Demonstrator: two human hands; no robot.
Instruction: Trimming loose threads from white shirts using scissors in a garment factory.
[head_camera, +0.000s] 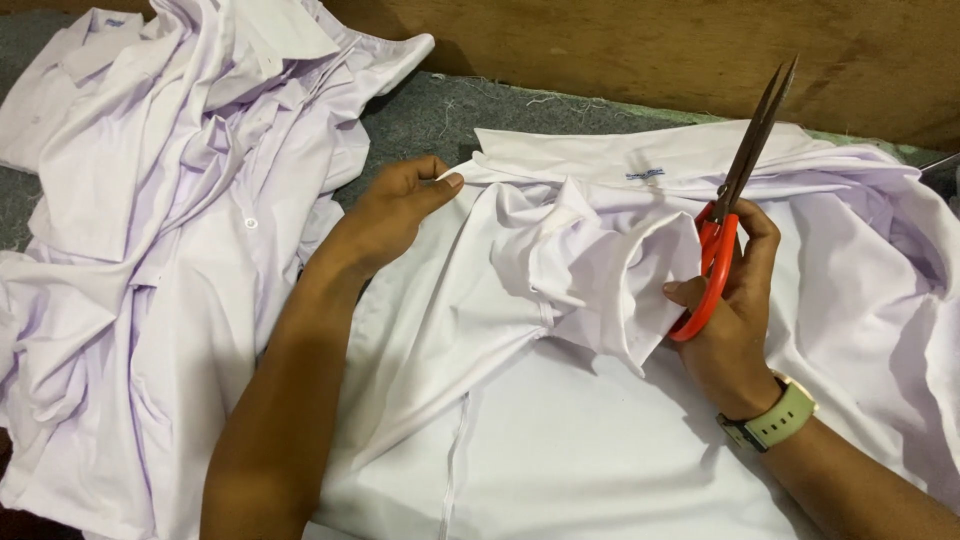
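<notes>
Gripping orange-handled steel scissors (735, 200) in my right hand (735, 320)
My left hand (390, 215) pinches the white cotton shirt (560, 420), fingers closed on cloth

The white shirt (560, 440) runs off the bottom and right edges, so its hem cannot be seen. The pile of shirts (160, 250) is cut at the top and left. Most of the counter (420, 115) lies buried under cloth. The scissors (735, 200) handles are partly hidden inside the right hand (730, 310). The small collar label (645, 175) is too tiny to make out.

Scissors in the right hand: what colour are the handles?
Red-orange handles on the scissors, seen in the head view.
</notes>
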